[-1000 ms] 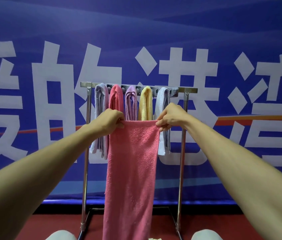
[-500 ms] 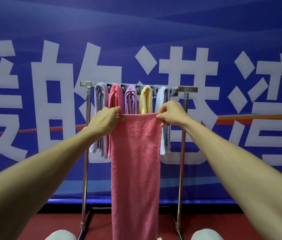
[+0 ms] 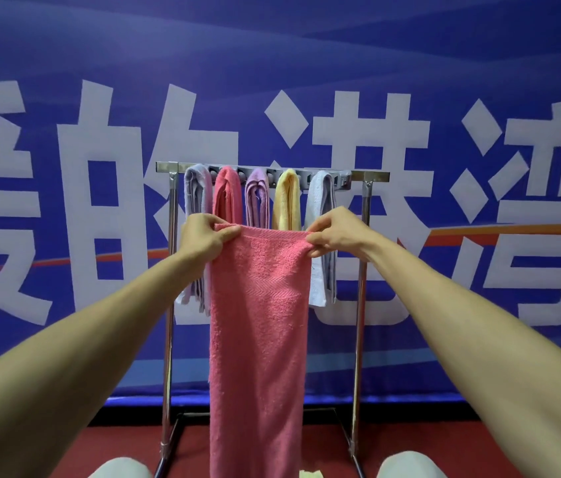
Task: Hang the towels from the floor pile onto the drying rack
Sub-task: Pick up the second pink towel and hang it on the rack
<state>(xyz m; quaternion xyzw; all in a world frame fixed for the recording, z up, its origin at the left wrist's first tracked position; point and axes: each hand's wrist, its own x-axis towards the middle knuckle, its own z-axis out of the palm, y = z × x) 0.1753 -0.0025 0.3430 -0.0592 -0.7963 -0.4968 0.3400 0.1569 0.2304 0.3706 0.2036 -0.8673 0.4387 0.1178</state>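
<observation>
Gripping the top left corner of the pink towel (image 3: 258,322) with the left hand (image 3: 203,241), fingers curled over the hem, thumb pressed onto the cloth. Pinching the top right corner with the right hand (image 3: 332,236), thumb and bent fingers closed on the edge. Held up in front of the drying rack (image 3: 372,175), below its top bar. Coral pink terry, with a woven herringbone band across the upper part, top hem stretched nearly level between both hands. Hanging straight down, long axis vertical, lower end cut off by the bottom of the view. Behind, folded over the bar side by side: lavender towel (image 3: 198,201), hung pink towel (image 3: 227,194), purple towel (image 3: 257,198), yellow towel (image 3: 287,201), pale blue towel (image 3: 322,219).
</observation>
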